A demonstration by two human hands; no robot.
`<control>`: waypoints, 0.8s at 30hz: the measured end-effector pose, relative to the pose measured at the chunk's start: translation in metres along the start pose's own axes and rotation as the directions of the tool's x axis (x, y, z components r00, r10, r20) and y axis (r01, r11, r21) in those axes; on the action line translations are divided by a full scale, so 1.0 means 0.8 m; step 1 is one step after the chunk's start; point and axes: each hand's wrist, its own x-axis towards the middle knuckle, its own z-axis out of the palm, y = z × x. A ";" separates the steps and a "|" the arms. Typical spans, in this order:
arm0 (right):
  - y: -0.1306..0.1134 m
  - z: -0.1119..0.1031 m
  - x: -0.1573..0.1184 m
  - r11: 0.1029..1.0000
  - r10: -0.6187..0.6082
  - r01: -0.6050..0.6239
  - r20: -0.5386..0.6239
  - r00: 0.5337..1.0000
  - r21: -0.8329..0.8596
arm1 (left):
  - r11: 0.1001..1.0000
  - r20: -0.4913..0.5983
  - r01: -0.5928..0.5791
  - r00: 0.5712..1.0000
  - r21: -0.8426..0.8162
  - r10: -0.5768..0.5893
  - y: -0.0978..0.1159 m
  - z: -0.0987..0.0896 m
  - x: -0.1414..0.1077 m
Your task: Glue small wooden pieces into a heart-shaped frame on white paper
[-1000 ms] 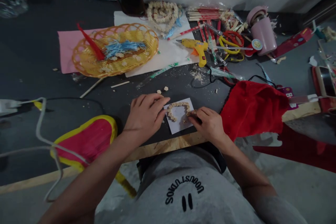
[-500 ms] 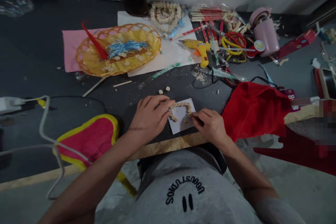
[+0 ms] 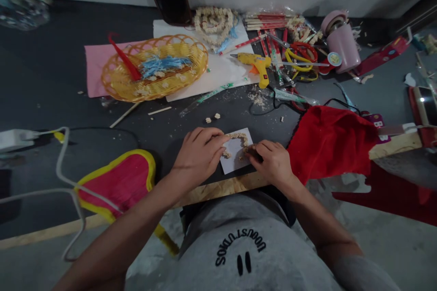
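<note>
On my view the card (image 3: 234,163) lies on the worktop (image 3: 170,132), beads (image 3: 243,137) curved on it. My right hand (image 3: 274,160) curls in from the card's right, fingertips pinching the beads. My left hand (image 3: 200,151) reaches from its left, palm down, fingers bent over the beads; I can't tell whether they grip. Beyond the card lies the glue gun (image 3: 257,64).

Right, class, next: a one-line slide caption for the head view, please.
Two hands at a curved strand of pale beads on white paper, below a yellow glue gun.
</note>
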 end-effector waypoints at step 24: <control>-0.009 -0.042 0.031 0.974 -0.208 0.222 -0.203 0.957 0.048 | 0.921 0.099 0.098 0.993 -0.377 -0.065 0.023 -0.015 0.019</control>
